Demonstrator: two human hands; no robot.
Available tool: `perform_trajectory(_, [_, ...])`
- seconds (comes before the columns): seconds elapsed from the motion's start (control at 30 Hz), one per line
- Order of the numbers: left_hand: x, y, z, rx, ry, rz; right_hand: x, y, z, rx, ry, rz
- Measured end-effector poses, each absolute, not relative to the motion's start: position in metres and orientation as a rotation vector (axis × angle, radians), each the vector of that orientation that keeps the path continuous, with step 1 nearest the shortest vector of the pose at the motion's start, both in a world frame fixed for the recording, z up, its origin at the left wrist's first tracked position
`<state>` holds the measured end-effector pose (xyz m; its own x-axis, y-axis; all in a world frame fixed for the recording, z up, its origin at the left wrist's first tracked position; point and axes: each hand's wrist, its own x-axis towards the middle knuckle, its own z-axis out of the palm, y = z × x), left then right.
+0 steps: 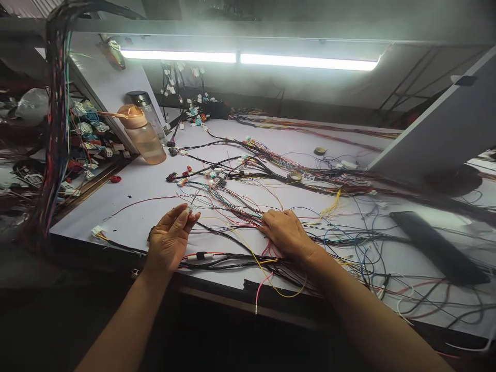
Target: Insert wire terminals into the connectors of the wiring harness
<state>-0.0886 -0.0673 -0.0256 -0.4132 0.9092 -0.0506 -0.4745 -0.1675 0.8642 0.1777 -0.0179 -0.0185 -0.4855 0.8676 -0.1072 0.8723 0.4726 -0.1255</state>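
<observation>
Pale connector (188, 210), nine o'clock from my right hand (287, 233), is pinched in my left hand (170, 238) between thumb and fingers. My right curls over the wires (235, 208); whether it grips any, I cannot tell. Eleven o'clock from my left stands an orange-lidded bottle (147, 139).

A bottle with a peach lid (147, 142) stands on the white worktop (96, 206), its strap jutting left; just behind it is a dark-capped clear bottle (152, 112). A small red piece (115, 179) lies nearer the worktop's left edge. Two tape rolls (294, 180) lie apart, towards the middle and farther back. At right is a flat black slab (437, 248). White panels (437, 111) rise at both sides, and two lit tubes (308, 62) run end to end beneath a shelf (248, 30). Beyond the left panel, loose connectors (91, 129) lie heaped behind a thick hanging wire bundle (57, 129).
</observation>
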Motion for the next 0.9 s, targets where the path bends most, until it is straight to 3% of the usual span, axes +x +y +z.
perform_trajectory(0.9, [-0.106,-0.066,-0.031,0.357,0.921,1.995,0.178,-0.017,-0.02,1.596,2.677,-0.262])
